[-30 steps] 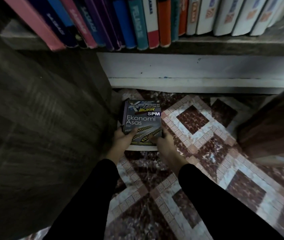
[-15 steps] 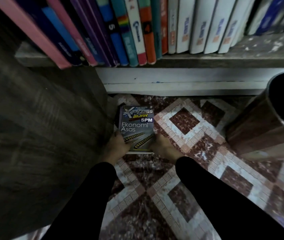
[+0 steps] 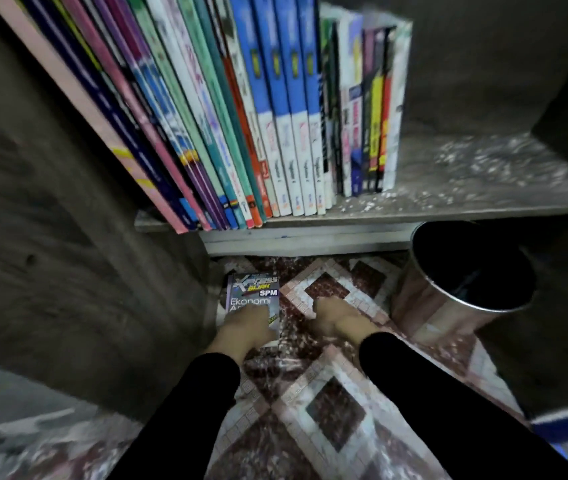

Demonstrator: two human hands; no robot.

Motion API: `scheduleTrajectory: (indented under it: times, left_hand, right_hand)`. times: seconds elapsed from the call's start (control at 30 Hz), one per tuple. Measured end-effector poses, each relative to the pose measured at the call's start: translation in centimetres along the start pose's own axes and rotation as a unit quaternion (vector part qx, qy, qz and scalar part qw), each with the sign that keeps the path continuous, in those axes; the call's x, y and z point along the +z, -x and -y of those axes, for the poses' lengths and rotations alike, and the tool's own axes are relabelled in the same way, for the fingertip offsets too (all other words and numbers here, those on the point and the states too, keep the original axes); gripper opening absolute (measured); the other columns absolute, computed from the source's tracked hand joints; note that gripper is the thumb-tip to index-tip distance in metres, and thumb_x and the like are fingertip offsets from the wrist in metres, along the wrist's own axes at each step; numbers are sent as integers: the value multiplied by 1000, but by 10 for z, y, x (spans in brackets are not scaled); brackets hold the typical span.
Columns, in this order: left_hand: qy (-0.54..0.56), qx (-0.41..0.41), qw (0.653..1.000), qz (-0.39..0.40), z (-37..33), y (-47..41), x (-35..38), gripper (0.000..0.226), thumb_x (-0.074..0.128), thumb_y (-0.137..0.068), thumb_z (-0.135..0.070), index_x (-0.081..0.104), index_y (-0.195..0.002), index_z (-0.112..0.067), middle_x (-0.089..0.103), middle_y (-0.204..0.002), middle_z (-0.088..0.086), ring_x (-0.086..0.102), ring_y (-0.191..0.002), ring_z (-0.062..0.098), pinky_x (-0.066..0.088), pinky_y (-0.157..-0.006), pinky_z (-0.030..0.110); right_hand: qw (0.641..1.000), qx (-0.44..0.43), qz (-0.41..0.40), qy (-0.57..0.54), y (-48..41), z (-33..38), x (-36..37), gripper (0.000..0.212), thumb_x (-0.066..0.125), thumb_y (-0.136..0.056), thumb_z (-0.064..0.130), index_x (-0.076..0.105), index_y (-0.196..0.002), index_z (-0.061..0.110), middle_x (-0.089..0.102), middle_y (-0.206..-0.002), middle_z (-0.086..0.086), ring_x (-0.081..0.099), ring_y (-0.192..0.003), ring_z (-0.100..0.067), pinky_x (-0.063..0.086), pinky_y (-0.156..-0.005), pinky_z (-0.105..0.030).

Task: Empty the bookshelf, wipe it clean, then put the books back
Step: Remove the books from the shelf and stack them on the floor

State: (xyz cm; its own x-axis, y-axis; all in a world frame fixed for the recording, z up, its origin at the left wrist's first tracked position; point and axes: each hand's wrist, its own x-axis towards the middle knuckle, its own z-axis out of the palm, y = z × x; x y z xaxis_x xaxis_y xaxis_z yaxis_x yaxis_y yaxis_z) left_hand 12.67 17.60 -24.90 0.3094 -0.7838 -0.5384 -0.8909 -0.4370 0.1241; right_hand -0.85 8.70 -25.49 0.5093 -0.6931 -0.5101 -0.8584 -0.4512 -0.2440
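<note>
L hand lies on the lower half of the Ekonomi Asas book, fingers stretched fwd over the cover, grip apart and flat rather than clamped; whether the thumb hooks an edge can't be told, too blurred. The book lies face up on the patterned floor, title readable, tight against the dark side panel of the bookshelf and just in front of the shelf's pale base strip. R hand rests on the tiles just right of the book, not touching it, fingers loosely bent, grip holding nothing. Both arms in black sleeves. Above, the btm shelf board carries a row of books, spines out: those on the left lean hard to the left, those on the right stand nearly upright. Right part of the board is bare, w/ white specks and dust on it. A shiny metal bin, dark inside, stands on the floor right of the R hand, near it but apart, its rim under the shelf's front edge. Picture is soft w/ motion blur, so most spine text can't be read.
</note>
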Motion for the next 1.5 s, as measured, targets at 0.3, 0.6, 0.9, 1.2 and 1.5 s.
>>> scheduleTrajectory:
  times: [0.3,0.6,0.9,1.2,1.5]
  left_hand:
    - [-54,92,986,-127,-75,74,-72,37,55,-91,-35,55,-119,-10,59,-121,13,56,-112,33,47,-85,38]
    - [-111,219,870,-427,-121,113,-175,42,46,-94,-26,48,-133,-11,52,-134,7,47,-124,22,33,-110,38]
    - [-176,126,820,-529,-138,104,-240,68,53,-90,-22,19,-148,-11,16,-156,13,10,-145,29,6,-117,44]
    - [-165,126,801,-561,-135,88,-238,70,54,-90,-17,16,-149,-14,25,-152,11,16,-143,28,5,-117,41]
    - [-143,120,788,-587,-136,79,-231,82,54,-87,-7,2,-150,-7,13,-157,10,6,-146,25,-3,-116,36]
  right_hand:
    - [992,-45,-115,-7,79,-13,-78,30,52,-90,27,61,-110,6,62,-117,-18,59,-107,-33,45,-78,-33]
    - [934,-68,-341,-84,119,-32,-170,28,52,-90,23,60,-111,7,67,-104,-20,62,-100,-36,49,-81,-39]
    - [912,-82,-374,-145,84,-34,-215,54,53,-95,38,35,-135,7,54,-128,-20,55,-113,-35,46,-94,-47]
    - [904,-139,-357,-191,69,-38,-221,63,54,-93,40,29,-145,13,56,-131,-17,56,-115,-31,44,-97,-43]
    - [897,-145,-381,-168,63,-42,-214,50,46,-99,33,31,-141,12,61,-124,-16,59,-108,-36,47,-92,-50]
